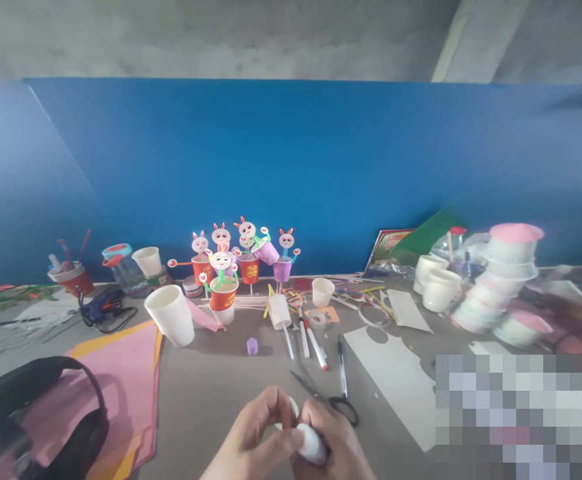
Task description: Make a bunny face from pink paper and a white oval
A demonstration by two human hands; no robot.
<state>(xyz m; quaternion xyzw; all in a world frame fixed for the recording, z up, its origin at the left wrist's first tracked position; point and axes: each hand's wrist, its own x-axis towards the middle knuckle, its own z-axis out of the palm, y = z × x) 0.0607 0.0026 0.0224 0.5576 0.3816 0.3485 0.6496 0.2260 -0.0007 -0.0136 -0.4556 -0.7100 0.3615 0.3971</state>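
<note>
At the bottom centre, both my hands meet over the grey table (211, 393). My left hand (251, 433) and my right hand (335, 443) have their fingers curled round a small white rounded object (311, 445), which is mostly hidden by them. Just beyond my right hand lie black-handled scissors (328, 397). Further back lie several pens (315, 347) and a small upturned white cup (279, 311). A group of red and purple paper cups with bunny faces on sticks (241, 260) stands against the blue wall.
A large white paper cup (171, 315) leans beside pink and orange paper sheets (131, 373). Black headphones (41, 413) lie at the bottom left. A tilted stack of white and pink cups (501, 287) is at right, with white paper sheets (395, 373) nearby. A small purple piece (252, 346) lies mid-table.
</note>
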